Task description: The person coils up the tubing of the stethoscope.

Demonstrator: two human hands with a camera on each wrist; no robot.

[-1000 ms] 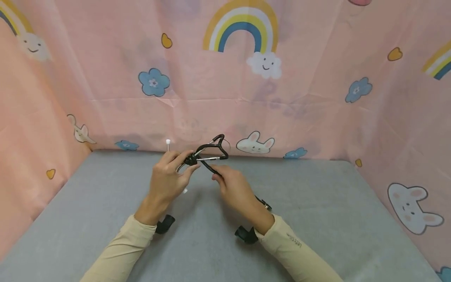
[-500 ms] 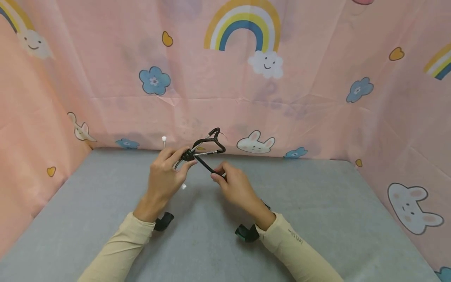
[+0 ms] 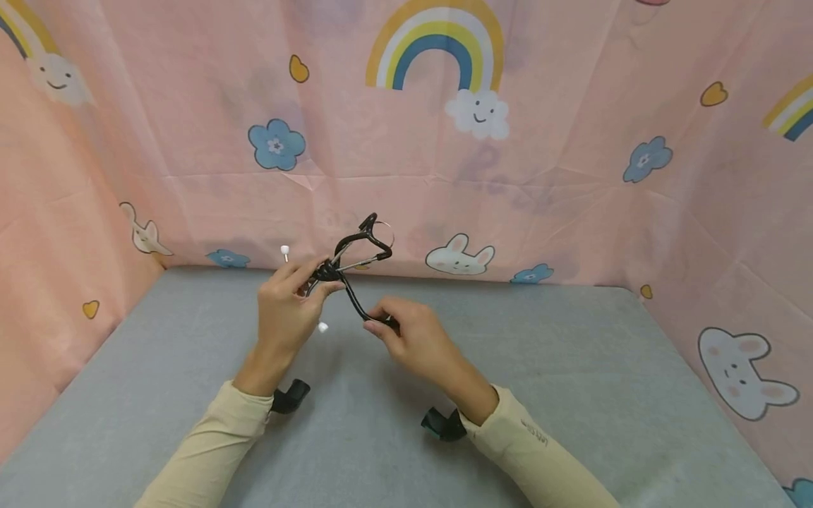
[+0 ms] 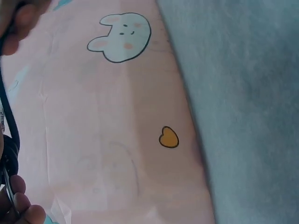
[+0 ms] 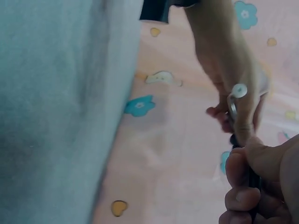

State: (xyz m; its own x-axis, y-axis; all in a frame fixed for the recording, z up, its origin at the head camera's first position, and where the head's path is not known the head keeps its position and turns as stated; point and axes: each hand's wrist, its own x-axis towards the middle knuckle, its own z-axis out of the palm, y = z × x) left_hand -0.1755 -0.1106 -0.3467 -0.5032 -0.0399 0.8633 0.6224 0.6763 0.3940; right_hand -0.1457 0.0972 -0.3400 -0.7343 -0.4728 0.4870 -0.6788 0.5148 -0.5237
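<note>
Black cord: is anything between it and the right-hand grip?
Nothing visible is in the way. The right-hand grip holds the black cord directly, and its stretch toward the left-hand grip shows uncovered in the head view.

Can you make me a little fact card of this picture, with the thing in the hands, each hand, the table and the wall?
Thing: black-and-silver thing, hard to name, with white tips
Left hand: left hand pinches its bunched middle
Right hand: right hand grips its black strip
Sleeves: cream sleeves
Table: gray table, below the hands
Wall: pink backdrop with rainbows, bunnies and flowers
</note>
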